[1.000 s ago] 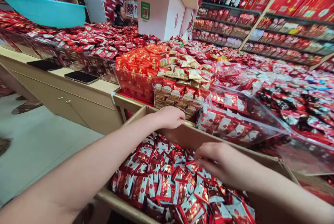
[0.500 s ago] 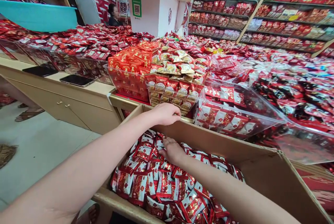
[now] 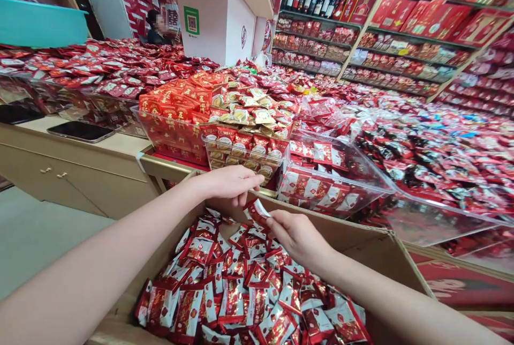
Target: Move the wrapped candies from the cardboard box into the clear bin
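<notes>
Sachet [image 3: 257, 212] pinched in closed right grip [image 3: 299, 239] above cardboard box [image 3: 361, 243]; left grip [image 3: 227, 184] open-ish, loose at box rim [image 3: 176, 232], bracing

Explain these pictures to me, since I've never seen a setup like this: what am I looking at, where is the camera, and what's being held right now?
There is no machine here. These are a person's own two bare arms, seen from a single camera worn on the head, looking forward and down. The left hand is at the far rim of a cardboard box. The right hand pinches a small red-and-white wrapped packet above the box, which is filled with similar red packets. Beyond it stands a clear plastic bin of packets, and a phone lies on a counter to the left.
</notes>
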Motion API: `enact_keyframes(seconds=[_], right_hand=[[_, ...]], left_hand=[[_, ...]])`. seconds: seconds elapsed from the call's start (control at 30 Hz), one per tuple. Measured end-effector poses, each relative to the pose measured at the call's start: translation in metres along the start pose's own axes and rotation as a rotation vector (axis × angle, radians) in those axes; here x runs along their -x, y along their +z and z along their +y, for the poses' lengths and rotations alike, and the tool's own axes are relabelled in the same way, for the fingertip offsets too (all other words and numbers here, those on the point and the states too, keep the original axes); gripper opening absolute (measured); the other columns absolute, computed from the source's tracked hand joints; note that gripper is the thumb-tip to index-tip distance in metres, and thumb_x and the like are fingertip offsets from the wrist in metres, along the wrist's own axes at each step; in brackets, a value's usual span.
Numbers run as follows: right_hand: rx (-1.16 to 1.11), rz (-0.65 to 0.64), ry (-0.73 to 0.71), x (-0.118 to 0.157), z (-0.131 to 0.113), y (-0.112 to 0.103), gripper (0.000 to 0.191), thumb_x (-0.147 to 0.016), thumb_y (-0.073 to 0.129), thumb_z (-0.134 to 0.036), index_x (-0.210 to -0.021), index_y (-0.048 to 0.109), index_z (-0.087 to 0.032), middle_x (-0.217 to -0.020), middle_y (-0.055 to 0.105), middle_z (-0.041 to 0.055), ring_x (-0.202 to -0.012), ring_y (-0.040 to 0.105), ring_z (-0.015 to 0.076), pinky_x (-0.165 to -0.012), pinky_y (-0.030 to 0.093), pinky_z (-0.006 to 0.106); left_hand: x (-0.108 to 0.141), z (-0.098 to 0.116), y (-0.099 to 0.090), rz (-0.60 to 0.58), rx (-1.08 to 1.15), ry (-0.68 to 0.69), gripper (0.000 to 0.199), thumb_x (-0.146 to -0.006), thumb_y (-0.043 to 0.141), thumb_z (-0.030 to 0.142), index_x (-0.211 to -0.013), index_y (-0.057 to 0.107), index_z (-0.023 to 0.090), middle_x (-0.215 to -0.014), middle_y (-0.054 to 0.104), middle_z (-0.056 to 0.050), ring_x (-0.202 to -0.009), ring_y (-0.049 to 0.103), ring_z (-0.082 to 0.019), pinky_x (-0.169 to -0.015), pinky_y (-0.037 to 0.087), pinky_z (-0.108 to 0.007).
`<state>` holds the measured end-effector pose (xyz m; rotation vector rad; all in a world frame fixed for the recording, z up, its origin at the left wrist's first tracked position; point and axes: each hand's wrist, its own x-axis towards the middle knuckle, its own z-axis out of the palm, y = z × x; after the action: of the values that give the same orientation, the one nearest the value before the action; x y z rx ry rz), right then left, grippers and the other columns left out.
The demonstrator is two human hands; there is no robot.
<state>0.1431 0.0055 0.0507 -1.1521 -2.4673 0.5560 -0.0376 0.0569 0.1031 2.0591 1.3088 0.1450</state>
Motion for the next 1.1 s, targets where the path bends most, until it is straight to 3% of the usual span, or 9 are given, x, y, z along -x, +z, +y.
enact_keyframes(seconds=[0.1, 0.23, 0.33, 0.47, 0.6, 0.7, 0.83, 0.93, 1.1], right_hand=[[0.136, 0.159, -0.063, 0.013, -0.007, -0.029, 0.024, -0.083, 0.030, -0.021, -0.090, 0.053, -0.016, -0.067, 0.057, 0.0034, -0.059, 0.049, 0.0118, -0.057, 0.037, 0.023], [0.102, 0.256, -0.177, 0.025, -0.013, -0.036, 0.030, -0.080, 0.040, -0.021, -0.109, 0.047, -0.015, -0.098, 0.055, 0.0105, -0.091, 0.049, 0.0175, -0.078, 0.038, 0.030], [-0.123, 0.274, -0.102, 0.027, -0.011, -0.036, 0.023, -0.076, 0.048, -0.027, -0.096, 0.054, -0.019, -0.111, 0.047, 0.0088, -0.101, 0.043, 0.0178, -0.082, 0.038, 0.029], [-0.400, 0.226, 0.152, 0.025, -0.003, -0.034, 0.009, -0.075, 0.047, -0.024, -0.077, 0.053, -0.018, -0.077, 0.056, 0.0022, -0.069, 0.051, 0.0114, -0.062, 0.042, 0.023], [-0.608, 0.193, 0.208, 0.022, -0.005, -0.043, 0.008, -0.070, 0.053, -0.023, -0.070, 0.048, -0.017, -0.060, 0.050, -0.0035, -0.055, 0.044, 0.0073, -0.050, 0.037, 0.019], [-0.650, 0.289, 0.174, 0.016, -0.007, -0.074, 0.011, -0.069, 0.054, -0.025, -0.067, 0.048, -0.016, -0.059, 0.051, -0.0025, -0.053, 0.046, 0.0072, -0.048, 0.038, 0.019], [-0.498, 0.535, 0.238, -0.007, 0.017, -0.129, 0.015, -0.065, 0.057, -0.028, -0.069, 0.049, -0.016, -0.059, 0.054, 0.0000, -0.053, 0.050, 0.0093, -0.049, 0.041, 0.020], [-0.460, 0.435, 0.458, -0.032, 0.051, -0.148, 0.012, -0.062, 0.058, -0.021, -0.064, 0.048, -0.015, -0.051, 0.053, -0.0009, -0.045, 0.048, 0.0079, -0.044, 0.040, 0.020], [-0.600, 0.146, 0.746, -0.059, 0.080, -0.141, 0.014, -0.060, 0.055, -0.009, -0.053, 0.044, -0.015, -0.045, 0.052, -0.0025, -0.040, 0.048, 0.0066, -0.045, 0.043, 0.020]], left_hand=[[0.010, 0.021, 0.004, -0.205, 0.324, -0.091, 0.051, -0.076, 0.023, 0.056, -0.089, 0.052, 0.016, -0.057, 0.059, -0.002, -0.040, 0.051, -0.011, -0.040, 0.034, -0.019], [0.020, 0.043, 0.010, -0.191, 0.568, -0.020, 0.025, -0.073, 0.044, 0.037, -0.088, 0.048, 0.019, -0.065, 0.055, 0.002, -0.046, 0.049, -0.007, -0.043, 0.034, -0.017], [0.023, 0.046, 0.012, -0.170, 0.503, 0.046, 0.032, -0.068, 0.050, 0.022, -0.099, 0.043, 0.022, -0.058, 0.046, 0.008, -0.045, 0.041, -0.005, -0.042, 0.031, -0.015], [0.025, 0.045, 0.015, -0.175, 0.455, 0.150, 0.046, -0.067, 0.051, 0.017, -0.109, 0.036, 0.024, -0.065, 0.048, 0.007, -0.047, 0.035, -0.005, -0.041, 0.027, -0.015], [0.025, 0.047, 0.011, -0.169, 0.547, 0.141, 0.044, -0.068, 0.054, 0.023, -0.108, 0.036, 0.023, -0.073, 0.054, 0.004, -0.052, 0.043, -0.006, -0.045, 0.031, -0.017], [0.022, 0.041, -0.001, -0.115, 0.562, 0.111, 0.033, -0.074, 0.045, 0.040, -0.098, 0.043, 0.019, -0.075, 0.057, -0.001, -0.056, 0.051, -0.010, -0.047, 0.034, -0.018], [0.008, 0.014, -0.008, 0.139, 0.317, 0.036, 0.028, -0.072, 0.044, 0.042, -0.082, 0.050, 0.016, -0.069, 0.056, 0.000, -0.055, 0.050, -0.010, -0.051, 0.037, -0.020], [-0.006, -0.007, -0.001, 0.250, 0.232, -0.050, 0.027, -0.070, 0.046, 0.039, -0.082, 0.052, 0.015, -0.063, 0.053, 0.001, -0.053, 0.048, -0.011, -0.047, 0.036, -0.021], [-0.017, -0.023, 0.008, 0.300, 0.268, -0.028, 0.028, -0.070, 0.044, 0.039, -0.083, 0.053, 0.015, -0.056, 0.048, 0.004, -0.047, 0.042, -0.009, -0.043, 0.032, -0.019]])
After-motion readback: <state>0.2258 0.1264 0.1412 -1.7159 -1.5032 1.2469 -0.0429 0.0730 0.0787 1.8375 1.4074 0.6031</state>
